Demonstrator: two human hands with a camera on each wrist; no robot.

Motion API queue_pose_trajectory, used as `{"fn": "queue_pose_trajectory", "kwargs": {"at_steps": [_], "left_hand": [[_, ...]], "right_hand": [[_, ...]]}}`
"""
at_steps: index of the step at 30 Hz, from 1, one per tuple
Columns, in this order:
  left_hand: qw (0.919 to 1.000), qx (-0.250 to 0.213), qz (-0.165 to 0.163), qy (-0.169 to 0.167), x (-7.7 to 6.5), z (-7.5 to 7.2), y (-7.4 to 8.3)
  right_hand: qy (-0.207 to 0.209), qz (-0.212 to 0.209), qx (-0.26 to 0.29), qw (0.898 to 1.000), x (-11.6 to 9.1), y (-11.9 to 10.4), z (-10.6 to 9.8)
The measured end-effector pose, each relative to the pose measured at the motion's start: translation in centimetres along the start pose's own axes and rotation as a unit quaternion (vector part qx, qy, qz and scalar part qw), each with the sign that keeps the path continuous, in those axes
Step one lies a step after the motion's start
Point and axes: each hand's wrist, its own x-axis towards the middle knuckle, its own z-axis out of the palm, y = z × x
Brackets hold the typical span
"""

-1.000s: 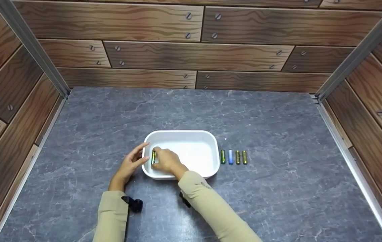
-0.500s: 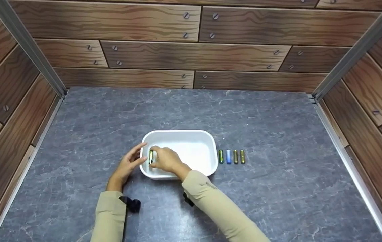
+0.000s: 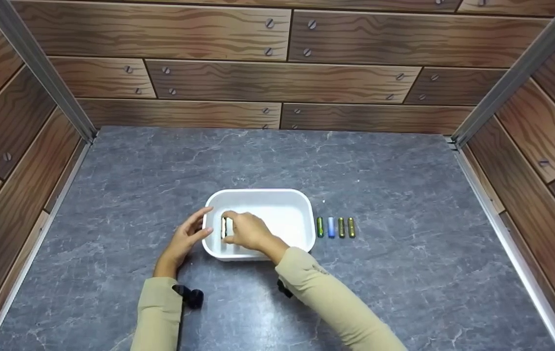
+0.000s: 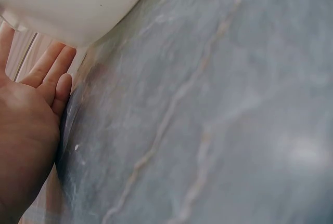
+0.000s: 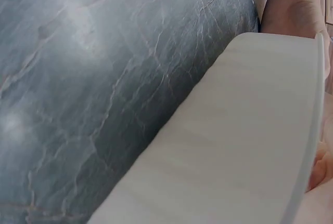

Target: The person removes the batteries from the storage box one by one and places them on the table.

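Note:
My right hand [image 3: 250, 231] reaches into a white plastic tub [image 3: 282, 202] and pinches a slim battery [image 3: 224, 227] between thumb and fingertips. The battery lies lengthwise away from me, near the tub's left end, and bright glare whitens its side. At the tub's left wall, my left hand [image 3: 185, 241] rests with fingers extended, thumb and forefinger at the rim. Its palm and loosely straight fingers [image 4: 52, 73] show beside the tub's outside wall in the left wrist view. In the right wrist view the tub's side wall [image 5: 223, 135] hides most of the right hand.
Just right of the tub, several batteries stand in a row on the grey marbled table [image 3: 404, 273]: a green one [image 3: 320, 227], a blue one [image 3: 331, 227] and two gold ones [image 3: 346, 227]. Wood-patterned panels [image 3: 185, 34] enclose the back and sides.
The right hand and its battery have shifted slightly to the right within the tub, and that forearm has swung right. The battery's side now looks white instead of green and gold. The left hand holds its place.

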Motion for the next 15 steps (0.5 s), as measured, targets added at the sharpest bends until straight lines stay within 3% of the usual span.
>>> {"fn": "queue_pose_trajectory", "kwargs": {"at_steps": [10, 15], "left_hand": [[0.9997, -0.006, 0.015, -0.015, -0.1, 0.0, 0.0], [0.9998, -0.010, 0.008, -0.012, -0.1, -0.1, 0.0]], "right_hand": [[0.007, -0.020, 0.005, 1.000, -1.0, 0.5, -1.4], [0.002, -0.021, 0.015, 1.000, -1.4, 1.1, -1.7]]}}
